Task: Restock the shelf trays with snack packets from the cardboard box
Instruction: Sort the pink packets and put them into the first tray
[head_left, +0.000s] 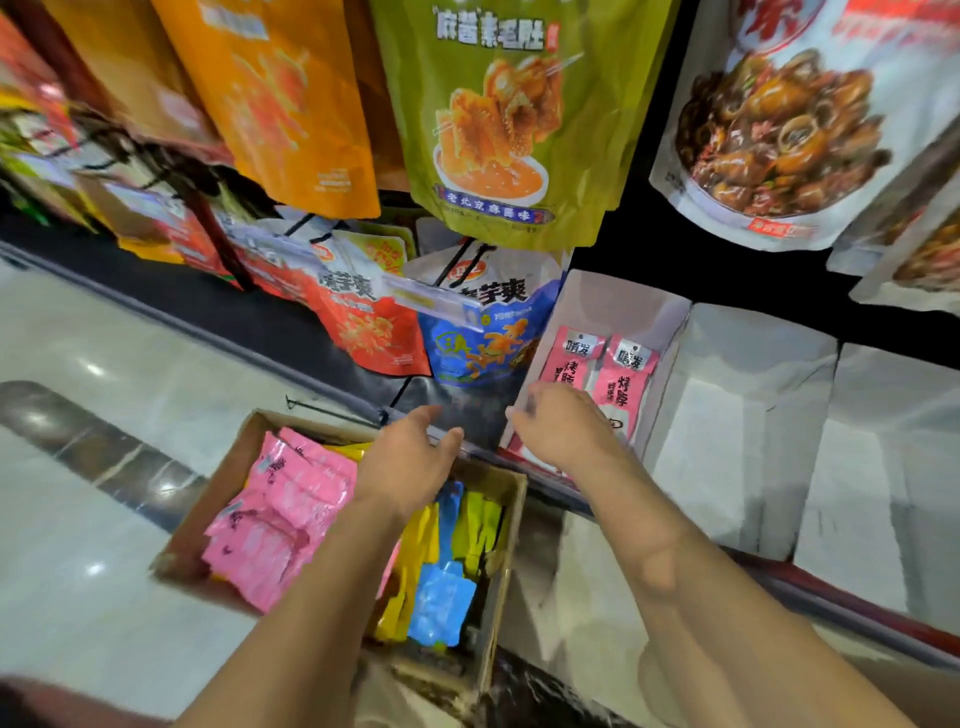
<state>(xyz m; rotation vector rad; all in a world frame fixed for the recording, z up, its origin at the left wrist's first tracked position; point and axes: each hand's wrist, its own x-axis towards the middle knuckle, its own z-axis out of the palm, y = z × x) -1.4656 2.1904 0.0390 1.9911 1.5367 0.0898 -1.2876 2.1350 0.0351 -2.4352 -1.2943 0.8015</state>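
The box sits on the floor at the near left, open, with a heap of pink packets on its left side and yellow, green and blue ones on its right. The left hand hovers over the box's far edge, its grip spread and holding nothing. The right hand reaches into the leftmost tray on the shelf, where two pink packets lie side by side with their printed faces up; its fingers are curled over the near ends of those packets, but whether they pinch one or merely press on them I cannot tell. The trays further right look bare. The step in hand seems to be settling the packets just placed and going back for more. To do it well, the right hand should square the pair against the tray's left wall and push them toward the far end, leaving room near the front. The left hand should take several pink packets at once from the heap, all facing one way, so that they go in flat, labels up, matching the two already there. Mixing colours in one tray is the likely slip.
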